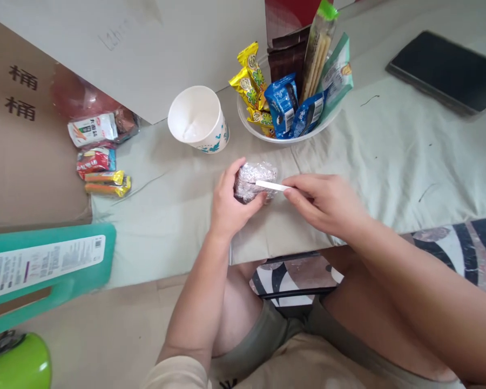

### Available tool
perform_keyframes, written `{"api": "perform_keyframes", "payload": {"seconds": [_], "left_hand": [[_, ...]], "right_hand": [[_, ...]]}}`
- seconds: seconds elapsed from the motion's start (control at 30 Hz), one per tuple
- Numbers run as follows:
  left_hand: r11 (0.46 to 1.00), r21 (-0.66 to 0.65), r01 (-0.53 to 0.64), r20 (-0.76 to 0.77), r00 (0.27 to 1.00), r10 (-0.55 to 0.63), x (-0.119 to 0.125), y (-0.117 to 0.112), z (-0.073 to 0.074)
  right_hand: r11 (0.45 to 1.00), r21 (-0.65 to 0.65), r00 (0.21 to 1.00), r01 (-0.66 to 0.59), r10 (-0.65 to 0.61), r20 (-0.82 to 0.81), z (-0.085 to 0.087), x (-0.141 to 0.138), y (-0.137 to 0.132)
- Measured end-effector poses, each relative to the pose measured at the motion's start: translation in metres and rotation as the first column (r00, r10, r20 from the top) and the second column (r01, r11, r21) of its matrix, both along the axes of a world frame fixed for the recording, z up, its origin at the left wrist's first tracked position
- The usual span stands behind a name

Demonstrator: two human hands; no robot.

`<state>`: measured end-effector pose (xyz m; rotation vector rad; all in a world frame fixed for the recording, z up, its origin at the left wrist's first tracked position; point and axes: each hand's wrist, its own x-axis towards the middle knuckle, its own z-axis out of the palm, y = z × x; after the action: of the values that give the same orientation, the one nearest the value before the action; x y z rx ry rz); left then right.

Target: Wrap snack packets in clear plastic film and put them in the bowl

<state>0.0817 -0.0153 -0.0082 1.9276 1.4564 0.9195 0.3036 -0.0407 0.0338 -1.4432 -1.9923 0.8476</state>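
Observation:
A rounded bundle in crinkled clear plastic wrap point(261, 172) sits near the front edge of the cloth-covered surface. Thumb and fingers of my left hand point(231, 201) close around its left and near sides. In my right hand point(328, 202) a slim white stick-shaped tool point(270, 186) is pinched, its far end pointing left over the wrap. I cannot tell its exact kind or whether its tip cuts into the film. What lies inside the wrap looks dark but is not clear. Behind the bundle stands a white paper cup point(204, 121) with a blue pattern.
A bowl point(255, 132) of packaged snacks stands behind my right hand. A dark tablet or phone point(449, 70) lies at the far right. Several snack packs point(101, 159) lie at the left, beside a cardboard box point(32, 162) and a green panel point(101, 265). The pale cloth point(389, 162) has wrinkles.

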Motion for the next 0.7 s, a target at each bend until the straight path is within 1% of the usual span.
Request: {"api": "perform_keyframes", "payload": {"seconds": [0.1, 0.2, 0.27, 0.43, 0.5, 0.6, 0.63, 0.7], "left_hand": [[1.0, -0.013, 0.001, 0.011, 1.0, -0.001, 0.0, -0.002, 0.001], [1.0, -0.026, -0.011, 0.007, 1.0, 0.011, 0.0, -0.003, 0.004], [1.0, -0.026, -0.017, 0.009, 1.0, 0.017, -0.001, -0.004, 0.005], [0.999, -0.035, -0.038, 0.009, 0.999, 0.038, -0.003, -0.006, 0.005], [0.998, -0.015, -0.055, -0.015, 0.998, 0.055, -0.006, -0.006, 0.003], [0.99, 0.119, -0.076, -0.063, 0.994, 0.084, -0.008, -0.006, 0.002], [0.983, 0.17, -0.062, -0.079, 0.994, 0.077, -0.008, -0.006, 0.001], [0.973, 0.232, -0.006, -0.119, 0.992, 0.034, -0.006, -0.006, 0.002]], "right_hand": [[1.0, 0.0, 0.998, -0.028, 0.028, 0.048, -0.004, -0.004, 0.002], [0.999, 0.012, 0.995, -0.036, 0.035, 0.095, -0.005, 0.0, 0.004], [0.999, 0.013, 0.992, -0.035, 0.033, 0.118, -0.004, 0.006, 0.004], [0.999, -0.052, 0.988, -0.01, 0.018, 0.153, -0.003, 0.034, 0.0], [0.997, -0.037, 0.981, 0.071, -0.063, 0.185, -0.003, 0.044, -0.002], [0.966, 0.077, 0.923, 0.248, -0.26, 0.284, -0.007, 0.054, -0.001], [0.952, 0.108, 0.898, 0.285, -0.305, 0.317, -0.01, 0.056, 0.0], [0.939, 0.136, 0.861, 0.316, -0.344, 0.374, -0.017, 0.057, 0.003]]}}
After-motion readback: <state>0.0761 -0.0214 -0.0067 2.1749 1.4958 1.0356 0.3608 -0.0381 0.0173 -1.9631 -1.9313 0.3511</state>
